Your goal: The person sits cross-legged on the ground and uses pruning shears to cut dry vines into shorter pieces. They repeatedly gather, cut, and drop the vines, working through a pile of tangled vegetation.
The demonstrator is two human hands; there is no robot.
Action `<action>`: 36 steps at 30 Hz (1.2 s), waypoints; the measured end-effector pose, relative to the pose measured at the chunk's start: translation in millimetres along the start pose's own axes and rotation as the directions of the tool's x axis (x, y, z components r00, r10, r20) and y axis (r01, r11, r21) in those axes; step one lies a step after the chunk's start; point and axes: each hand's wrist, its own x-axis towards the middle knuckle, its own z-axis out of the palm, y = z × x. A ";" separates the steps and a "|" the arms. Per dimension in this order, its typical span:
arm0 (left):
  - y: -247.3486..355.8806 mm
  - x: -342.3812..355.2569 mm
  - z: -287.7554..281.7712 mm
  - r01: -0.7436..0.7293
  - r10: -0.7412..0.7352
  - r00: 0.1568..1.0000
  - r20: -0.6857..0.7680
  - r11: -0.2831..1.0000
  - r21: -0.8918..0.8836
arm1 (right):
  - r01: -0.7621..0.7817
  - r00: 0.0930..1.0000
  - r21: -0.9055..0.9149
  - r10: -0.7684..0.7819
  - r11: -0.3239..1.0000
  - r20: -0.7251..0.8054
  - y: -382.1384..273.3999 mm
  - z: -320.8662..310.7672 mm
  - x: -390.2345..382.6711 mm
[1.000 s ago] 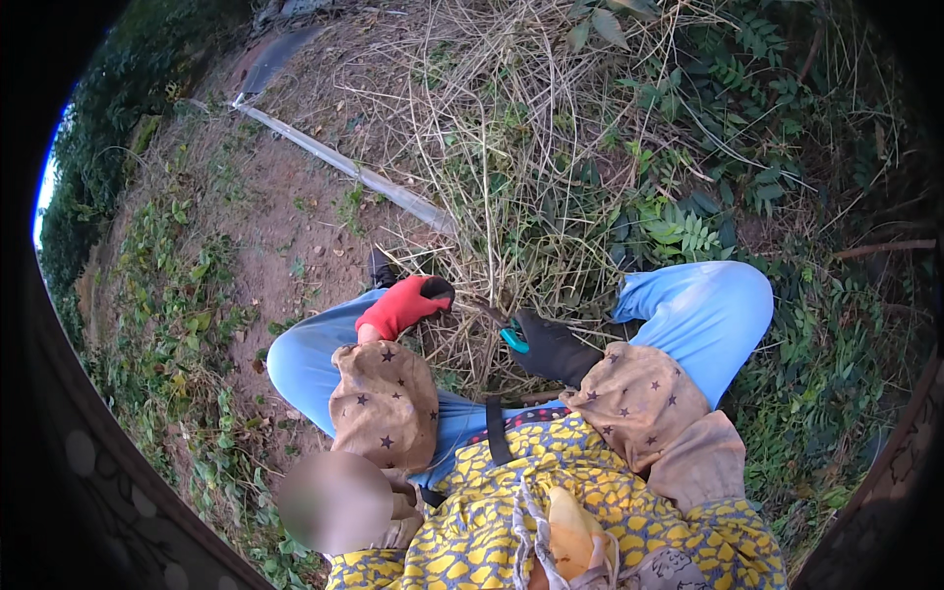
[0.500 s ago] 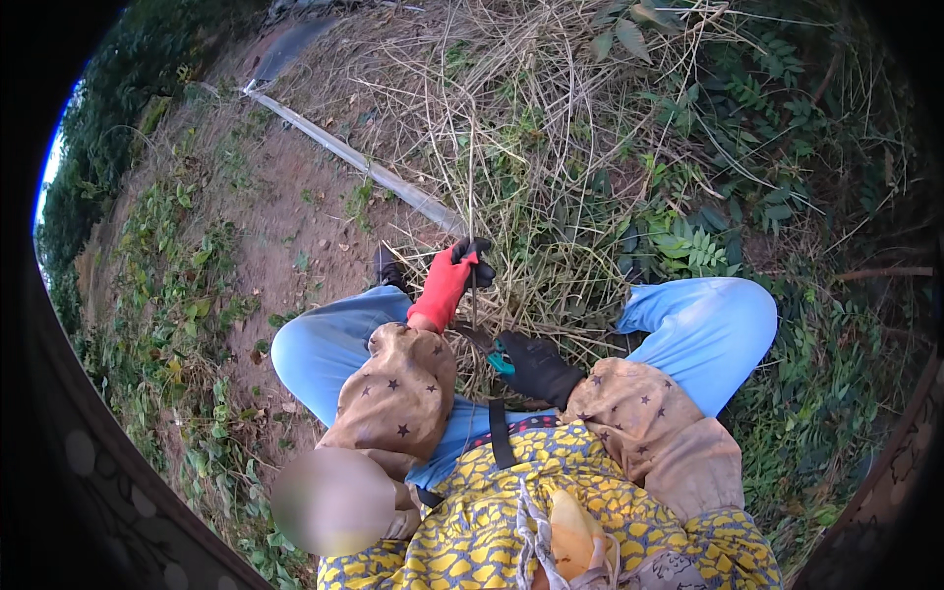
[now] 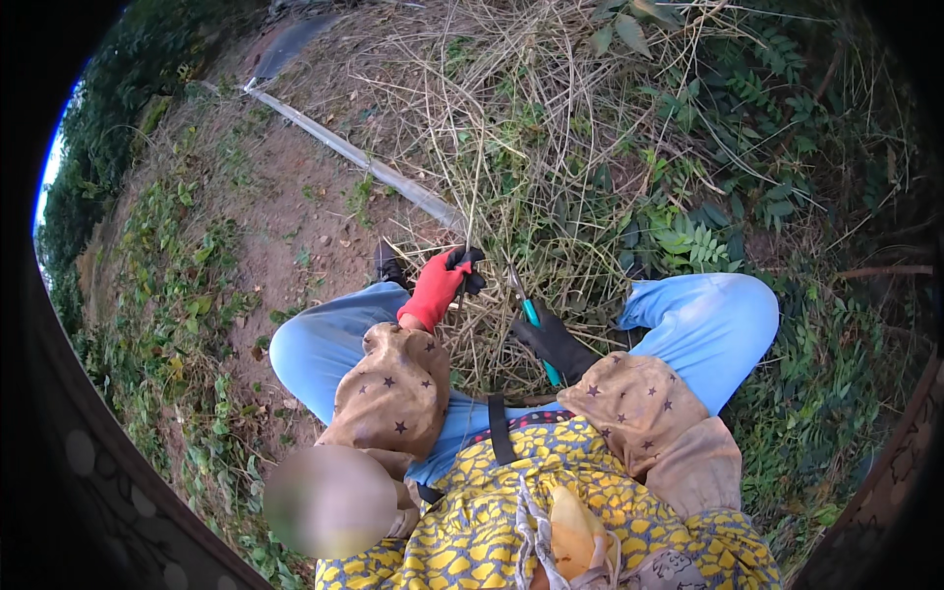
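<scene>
My left hand [image 3: 441, 285], in a red glove with black fingers, is closed around a thin dry stem [image 3: 476, 187]. The stem rises from the fist and runs away from me over the brush. To its right, my right hand [image 3: 555, 342] in a dark glove grips pruning shears [image 3: 532, 313] with teal handles. Their metal blades point away from me, a short way right of the left fist and apart from it. Dry stalks [image 3: 482, 344] lie tangled beneath both hands, between my bent knees.
A long pale metal bar [image 3: 364, 162] lies on bare soil, from the brush to a dark flat sheet [image 3: 293, 47] at the far left. Dry brush [image 3: 551, 128] is heaped ahead. Leafy plants [image 3: 816, 383] grow on the right, low weeds [image 3: 187, 324] on the left.
My right hand has moved away from me and to the right, turning the shears from pointing left to pointing ahead. My left hand has shifted slightly left, still holding the stem.
</scene>
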 end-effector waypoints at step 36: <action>-5.4 10.4 12.3 -0.095 0.095 0.995 0.001 0.994 0.047 | 0.182 0.982 -0.504 -0.131 0.844 0.136 -29.0 12.5 -21.4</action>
